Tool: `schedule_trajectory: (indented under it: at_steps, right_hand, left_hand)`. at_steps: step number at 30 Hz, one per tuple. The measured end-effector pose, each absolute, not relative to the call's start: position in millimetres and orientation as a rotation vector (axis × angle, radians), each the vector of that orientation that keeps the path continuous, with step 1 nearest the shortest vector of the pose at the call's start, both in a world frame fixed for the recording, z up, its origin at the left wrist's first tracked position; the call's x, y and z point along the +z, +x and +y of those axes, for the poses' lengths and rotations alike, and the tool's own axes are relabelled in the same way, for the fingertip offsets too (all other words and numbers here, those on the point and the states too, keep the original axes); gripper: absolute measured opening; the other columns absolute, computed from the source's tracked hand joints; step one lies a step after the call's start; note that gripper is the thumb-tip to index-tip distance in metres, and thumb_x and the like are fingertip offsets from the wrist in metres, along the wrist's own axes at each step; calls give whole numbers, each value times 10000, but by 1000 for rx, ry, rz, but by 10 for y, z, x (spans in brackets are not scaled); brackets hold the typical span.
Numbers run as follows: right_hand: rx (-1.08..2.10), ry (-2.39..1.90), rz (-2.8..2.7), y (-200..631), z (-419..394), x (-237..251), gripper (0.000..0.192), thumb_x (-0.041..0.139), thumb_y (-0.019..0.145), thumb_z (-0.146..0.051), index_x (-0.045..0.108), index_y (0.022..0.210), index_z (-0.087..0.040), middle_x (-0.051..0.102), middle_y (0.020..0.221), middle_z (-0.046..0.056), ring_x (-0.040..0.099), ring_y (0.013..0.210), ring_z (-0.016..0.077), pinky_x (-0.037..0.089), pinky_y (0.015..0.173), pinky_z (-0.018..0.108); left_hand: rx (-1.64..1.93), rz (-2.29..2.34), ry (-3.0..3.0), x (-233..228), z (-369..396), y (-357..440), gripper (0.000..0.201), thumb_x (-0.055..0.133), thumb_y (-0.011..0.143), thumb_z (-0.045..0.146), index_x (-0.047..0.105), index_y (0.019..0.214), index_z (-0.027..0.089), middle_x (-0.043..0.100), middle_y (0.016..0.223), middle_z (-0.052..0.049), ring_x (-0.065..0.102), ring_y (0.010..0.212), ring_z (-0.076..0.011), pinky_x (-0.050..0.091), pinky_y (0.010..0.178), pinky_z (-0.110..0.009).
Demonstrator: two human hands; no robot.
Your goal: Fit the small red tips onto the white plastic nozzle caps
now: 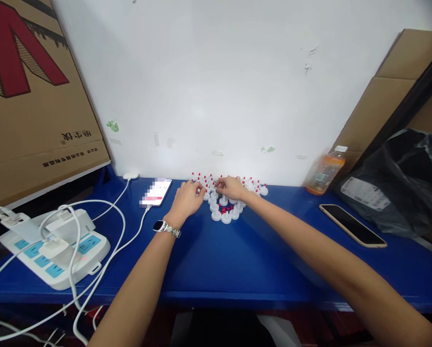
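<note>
On the blue table, against the white wall, stands a cluster of small white round caps with red tips (252,184). In front of it, plain white caps (226,218) form a ring around loose red tips (224,209). My left hand (189,196), with a watch at its wrist, is at the left side of the cluster, fingers curled and pressed together. My right hand (232,187) reaches over the middle of the cluster, thumb and fingers closed in a pinch among the caps. Whatever lies between the fingertips of either hand is too small to make out.
A charging phone (155,192) lies left of the caps. A white power strip (57,262) with chargers and looping cables fills the left end. At the right are an orange drink bottle (326,171), a second phone (352,225) and a dark plastic bag (393,183). Cardboard (38,106) stands at both sides.
</note>
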State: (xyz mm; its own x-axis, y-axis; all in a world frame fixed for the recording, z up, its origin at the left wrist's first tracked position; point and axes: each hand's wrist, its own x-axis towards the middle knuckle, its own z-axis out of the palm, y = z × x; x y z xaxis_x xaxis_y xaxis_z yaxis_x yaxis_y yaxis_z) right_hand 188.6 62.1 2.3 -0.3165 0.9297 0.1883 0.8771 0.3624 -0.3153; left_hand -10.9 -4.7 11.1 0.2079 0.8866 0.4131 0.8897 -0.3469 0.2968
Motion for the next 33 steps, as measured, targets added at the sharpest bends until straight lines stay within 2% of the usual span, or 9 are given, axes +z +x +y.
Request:
schedule_trajectory:
  at_steps: [4, 6, 10, 13, 18, 24, 27, 31, 33]
  right_hand:
    - [266, -1591, -2256, 1841, 559, 78, 303, 488, 896, -221, 673, 1134, -219, 765, 879, 25, 652, 949, 205, 300, 985, 442]
    - [207, -1559, -2226, 1791, 541, 122, 279, 509, 885, -242, 690, 1096, -218, 758, 918, 34, 646, 942, 210, 302, 965, 430]
    - [48, -1402, -2338, 1598, 544, 184, 276, 625, 833, -433, 738, 1004, -249, 721, 1002, 64, 588, 1026, 270, 309, 929, 420]
    - [24, -1434, -2455, 1461, 570, 177, 239, 686, 785, -416, 762, 931, -242, 697, 1015, 89, 548, 1072, 306, 314, 926, 427]
    - [177, -1316, -2239, 1565, 481, 178, 153, 623, 838, -313, 707, 903, -204, 701, 1014, 60, 596, 1017, 239, 378, 932, 392]
    - [486, -1028, -1988, 2014, 35, 167, 174, 531, 890, -308, 609, 988, -188, 704, 953, 41, 657, 820, 159, 493, 715, 271]
    - [483, -1055, -1995, 2140, -129, 71, 180, 567, 853, -306, 624, 984, -197, 696, 953, 33, 639, 791, 153, 492, 670, 256]
    - [461, -1058, -1913, 2166, -211, -41, 172, 564, 818, -280, 597, 964, -195, 687, 946, 29, 617, 774, 146, 500, 705, 262]
    - [448, -1047, -1877, 2143, -249, -40, 161, 547, 820, -265, 575, 963, -198, 679, 932, 23, 607, 760, 141, 500, 726, 264]
  left_hand:
    - [-830, -1860, -2350, 91, -9, -210, 318, 397, 988, 343, 669, 938, 187, 666, 1000, -129, 594, 955, -280, 456, 803, -379]
    - [-827, -1877, -2343, 78, 4, -240, 317, 398, 988, 345, 670, 935, 191, 668, 1003, -133, 596, 964, -289, 460, 805, -387]
    - [-833, -1900, -2334, 65, 23, -260, 310, 401, 984, 340, 671, 944, 193, 667, 1013, -135, 601, 974, -288, 463, 828, -395]
    - [-832, -1918, -2334, 64, 28, -272, 310, 399, 983, 333, 669, 937, 188, 667, 1008, -137, 601, 967, -287, 462, 821, -396]
    - [-953, -1888, -2377, 64, 6, -220, 281, 437, 973, 362, 660, 950, 192, 668, 1007, -113, 593, 974, -272, 463, 820, -383]
    - [-1254, -1600, -2541, 67, -129, 121, 250, 442, 988, 404, 594, 992, 206, 659, 944, -55, 585, 962, -227, 465, 837, -354]
    - [-1156, -1460, -2631, 55, -198, 293, 268, 383, 1015, 398, 551, 946, 201, 642, 946, -61, 573, 940, -223, 463, 833, -353]
    - [-923, -1295, -2669, 21, -229, 429, 285, 286, 1040, 318, 527, 954, 193, 621, 984, -83, 555, 939, -234, 446, 866, -375]
    - [-916, -1251, -2659, 5, -231, 482, 308, 251, 1044, 296, 526, 957, 190, 615, 979, -88, 548, 952, -238, 435, 888, -381]
